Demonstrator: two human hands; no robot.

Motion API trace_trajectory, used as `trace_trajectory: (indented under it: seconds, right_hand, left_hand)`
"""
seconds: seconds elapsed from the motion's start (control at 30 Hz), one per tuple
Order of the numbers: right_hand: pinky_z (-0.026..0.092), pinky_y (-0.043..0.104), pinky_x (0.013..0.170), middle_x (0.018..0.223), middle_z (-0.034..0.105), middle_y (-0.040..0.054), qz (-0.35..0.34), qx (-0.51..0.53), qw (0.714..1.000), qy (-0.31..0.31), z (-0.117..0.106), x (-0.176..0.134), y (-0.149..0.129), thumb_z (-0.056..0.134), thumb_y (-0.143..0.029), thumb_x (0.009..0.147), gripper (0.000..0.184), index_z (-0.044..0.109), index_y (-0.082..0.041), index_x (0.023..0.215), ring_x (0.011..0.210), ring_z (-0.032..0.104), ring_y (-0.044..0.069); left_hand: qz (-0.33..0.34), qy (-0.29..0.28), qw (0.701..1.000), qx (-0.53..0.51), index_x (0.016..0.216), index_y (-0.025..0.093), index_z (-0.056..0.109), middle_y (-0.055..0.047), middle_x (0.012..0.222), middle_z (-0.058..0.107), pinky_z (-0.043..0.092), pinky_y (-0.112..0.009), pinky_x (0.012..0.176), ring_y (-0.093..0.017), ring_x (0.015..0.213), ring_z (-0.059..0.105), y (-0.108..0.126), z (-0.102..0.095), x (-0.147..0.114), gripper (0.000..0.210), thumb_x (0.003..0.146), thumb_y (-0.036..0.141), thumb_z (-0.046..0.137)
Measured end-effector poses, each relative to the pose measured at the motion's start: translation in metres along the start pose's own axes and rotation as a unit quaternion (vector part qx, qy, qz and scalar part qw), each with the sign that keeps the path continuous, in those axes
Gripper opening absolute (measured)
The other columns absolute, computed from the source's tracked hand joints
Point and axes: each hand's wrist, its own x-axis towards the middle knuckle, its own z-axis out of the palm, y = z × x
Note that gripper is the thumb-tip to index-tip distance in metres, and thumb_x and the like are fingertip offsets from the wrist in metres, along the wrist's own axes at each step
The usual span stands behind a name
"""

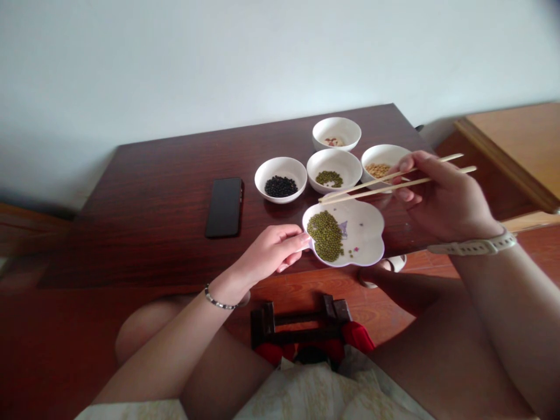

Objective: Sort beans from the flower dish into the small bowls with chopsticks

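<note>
Chopsticks (394,182) pinched in right hand (441,198), tips over flower-shaped plate (365,224) of green beans (326,235); plate's edge gripped by left hand (271,251). Four small bowls (280,178) just behind, phone (224,206) alongside.

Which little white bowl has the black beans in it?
The leftmost round bowl, closest to the phone. Its neighbour holds green beans, the right one tan beans, the far one pinkish bits.
</note>
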Motion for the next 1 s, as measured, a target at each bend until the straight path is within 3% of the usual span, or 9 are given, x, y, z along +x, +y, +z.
trace_trajectory:
  seconds: [0.1, 0.2, 0.33, 0.5, 0.67, 0.83, 1.0]
  right_hand:
    - [0.059, 0.014, 0.055, 0.089, 0.076, 0.0026, -0.043, 0.02, 0.997, 0.058, -0.003, 0.009, 0.001, 0.095, -0.029, 0.106, 0.023, 0.084, -0.023, 0.087, 0.066, 0.065, 0.01]
    - [0.064, 0.015, 0.061, 0.091, 0.076, 0.003, -0.067, 0.015, 0.995, 0.072, -0.007, 0.014, 0.0, 0.094, -0.029, 0.107, 0.023, 0.083, -0.022, 0.088, 0.067, 0.066, 0.01]
    - [0.061, 0.017, 0.055, 0.088, 0.077, 0.0051, -0.053, -0.027, 0.998, 0.036, -0.01, 0.008, -0.007, 0.095, -0.036, 0.107, 0.026, 0.084, -0.024, 0.086, 0.068, 0.067, 0.013]
    - [0.051, 0.018, 0.043, 0.08, 0.077, 0.0059, 0.034, -0.102, 0.993, -0.042, -0.01, -0.006, -0.015, 0.102, -0.05, 0.099, 0.033, 0.088, -0.022, 0.088, 0.056, 0.059, 0.011]
    - [0.043, 0.017, 0.038, 0.065, 0.068, 0.0028, 0.043, -0.139, 0.988, -0.045, -0.018, -0.005, -0.012, 0.102, -0.058, 0.099, 0.039, 0.089, -0.022, 0.089, 0.049, 0.052, 0.01]
    - [0.049, 0.019, 0.042, 0.074, 0.074, 0.0052, 0.05, -0.146, 0.987, -0.034, -0.023, -0.004, -0.006, 0.108, -0.06, 0.094, 0.044, 0.087, -0.022, 0.09, 0.055, 0.063, 0.014]
    - [0.05, 0.021, 0.044, 0.067, 0.07, 0.0048, 0.024, -0.132, 0.99, -0.042, -0.02, -0.007, -0.004, 0.101, -0.055, 0.103, 0.037, 0.089, -0.022, 0.089, 0.055, 0.061, 0.015]
  left_hand:
    - [-0.005, 0.003, 1.0, 0.004, 0.087, 0.024, 0.06, 0.003, 0.076, 0.059, 0.032, -0.028, 0.06, -0.011, 0.062, 0.047, 0.005, 0.001, -0.002, 0.047, 0.113, 0.053, 0.086]
    - [-0.008, 0.009, 1.0, 0.009, 0.086, 0.024, 0.059, 0.003, 0.075, 0.059, 0.034, -0.028, 0.06, -0.012, 0.062, 0.048, 0.008, 0.001, -0.004, 0.049, 0.112, 0.055, 0.087]
    - [-0.008, 0.013, 1.0, 0.019, 0.084, 0.024, 0.058, 0.003, 0.074, 0.059, 0.035, -0.028, 0.059, -0.012, 0.061, 0.048, 0.008, 0.002, -0.006, 0.051, 0.111, 0.057, 0.087]
    - [-0.014, 0.006, 1.0, 0.025, 0.088, 0.023, 0.058, 0.003, 0.076, 0.058, 0.035, -0.026, 0.062, -0.011, 0.064, 0.048, 0.01, 0.002, -0.007, 0.051, 0.114, 0.057, 0.084]
    - [-0.022, -0.004, 1.0, 0.02, 0.092, 0.021, 0.058, 0.005, 0.078, 0.058, 0.035, -0.026, 0.065, -0.009, 0.065, 0.048, 0.013, 0.001, -0.006, 0.045, 0.115, 0.049, 0.084]
    - [-0.025, -0.004, 0.999, 0.026, 0.092, 0.021, 0.058, 0.005, 0.077, 0.057, 0.034, -0.027, 0.065, -0.01, 0.065, 0.047, 0.012, 0.001, -0.004, 0.046, 0.115, 0.051, 0.083]
    - [-0.012, -0.005, 0.999, 0.03, 0.092, 0.021, 0.058, 0.005, 0.077, 0.057, 0.032, -0.027, 0.066, -0.009, 0.066, 0.047, 0.007, 0.0, -0.003, 0.046, 0.118, 0.051, 0.081]
